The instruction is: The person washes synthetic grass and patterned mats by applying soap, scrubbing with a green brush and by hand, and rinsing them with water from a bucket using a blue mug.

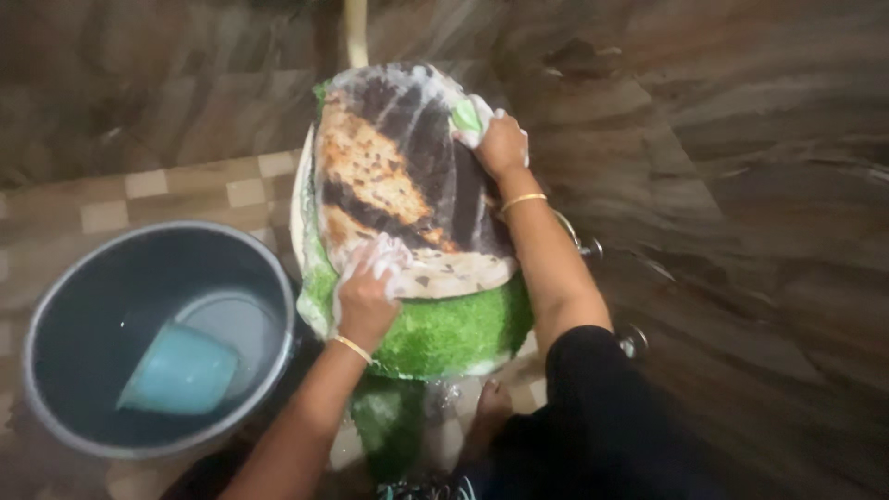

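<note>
Wet mat point(407, 194), brown-and-black patterned top face with green shaggy underside showing at its near edge, lies draped over a pale raised slab, long axis running away from the person. Just left of the mat: grey bucket point(56, 306) with a blue mug point(181, 370) inside. Left hand point(366, 296), soapy, presses flat on the mat's near end. Right hand point(500, 143) grips the far-right edge, fingers curled around it.
</note>
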